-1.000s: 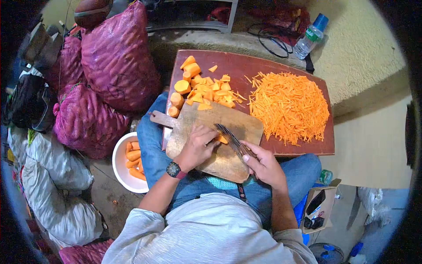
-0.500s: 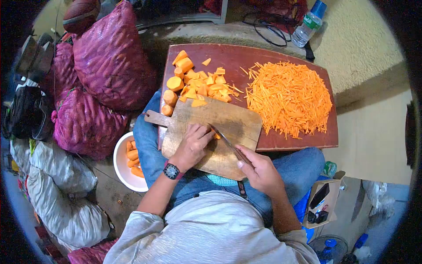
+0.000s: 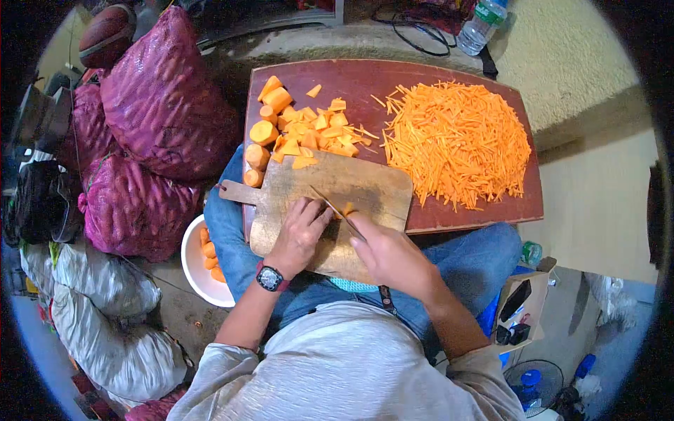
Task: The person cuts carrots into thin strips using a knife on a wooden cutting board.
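My right hand (image 3: pixel 382 249) is closed around the handle of a knife (image 3: pixel 330 203), its blade angled across the wooden cutting board (image 3: pixel 281 231). Beside the blade, my left hand (image 3: pixel 303 228) presses curled fingertips down on a small carrot piece, mostly hidden under them. A bit of orange carrot (image 3: pixel 349 208) shows on the blade's right side. The board rests over my lap and the near edge of a red-brown table (image 3: pixel 365 84). Carrot slices and chunks (image 3: pixel 309 130) lie beyond the board, and a large heap of carrot strips (image 3: pixel 456 147) sits to the right.
A white basin (image 3: pixel 193 270) with whole carrots stands on the floor at left. Purple mesh sacks (image 3: pixel 165 98) and white sacks (image 3: pixel 112 337) are stacked further left. A water bottle (image 3: pixel 481 28) is at the back right, and an open cardboard box (image 3: pixel 533 309) lies near my right knee.
My right hand and the knife have moved left and forward, bringing the blade farther across the board beside my left fingers. The whole view has shifted slightly.
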Demonstrator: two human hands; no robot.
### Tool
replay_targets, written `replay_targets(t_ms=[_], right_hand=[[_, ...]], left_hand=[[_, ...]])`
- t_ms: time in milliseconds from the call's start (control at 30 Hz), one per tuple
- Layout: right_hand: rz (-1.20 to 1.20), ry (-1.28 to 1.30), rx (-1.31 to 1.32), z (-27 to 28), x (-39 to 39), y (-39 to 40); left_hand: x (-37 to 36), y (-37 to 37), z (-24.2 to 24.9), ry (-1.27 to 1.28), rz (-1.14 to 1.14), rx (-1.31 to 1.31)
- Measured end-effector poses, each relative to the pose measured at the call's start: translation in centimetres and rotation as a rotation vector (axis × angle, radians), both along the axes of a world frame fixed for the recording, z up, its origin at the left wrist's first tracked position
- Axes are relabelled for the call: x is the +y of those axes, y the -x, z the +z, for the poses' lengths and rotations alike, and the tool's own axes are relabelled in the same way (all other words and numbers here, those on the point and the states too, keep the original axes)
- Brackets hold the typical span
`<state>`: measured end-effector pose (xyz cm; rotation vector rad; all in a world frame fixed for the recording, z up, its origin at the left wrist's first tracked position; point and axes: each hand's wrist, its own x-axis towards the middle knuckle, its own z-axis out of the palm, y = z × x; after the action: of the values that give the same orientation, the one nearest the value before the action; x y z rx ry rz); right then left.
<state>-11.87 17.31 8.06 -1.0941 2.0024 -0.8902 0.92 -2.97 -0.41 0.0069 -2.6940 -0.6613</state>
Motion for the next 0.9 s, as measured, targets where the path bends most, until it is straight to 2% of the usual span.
replay_targets(t_ms=[167,367,500,567,667,900], right_hand=[[-0.007,-0.063,-0.055,2.0,1.0,-0.5],[0.004,-0.082,-0.030,0.0,-1.1,-0.1],[-0.013,0.019,-0.035,1.4,0.9,-0.5],[-0.020,-0.106,-0.085,1.8,1.4,-0.7],[-0.006,0.008,0.033,-1.1,-0.2,-0.6],[-0.012,-0.080,-0.045,1.0,0.5,-0.6]], left_hand=[[-0.2,-0.3,-0.3,-0.014,0.013,-0.009],[0.1,-0.2,-0.4,-0.038,0.026,0.039],[-0.2,-0.3,-0.4,-0.015,0.045,0.008],[0.0,-0.6,-0.6,-0.044,0.051,0.020],[0.0,-0.5,-0.5,-0.095,0.042,0.028],[-0.1,-0.4,0.1,-0.056,0.046,0.043]])
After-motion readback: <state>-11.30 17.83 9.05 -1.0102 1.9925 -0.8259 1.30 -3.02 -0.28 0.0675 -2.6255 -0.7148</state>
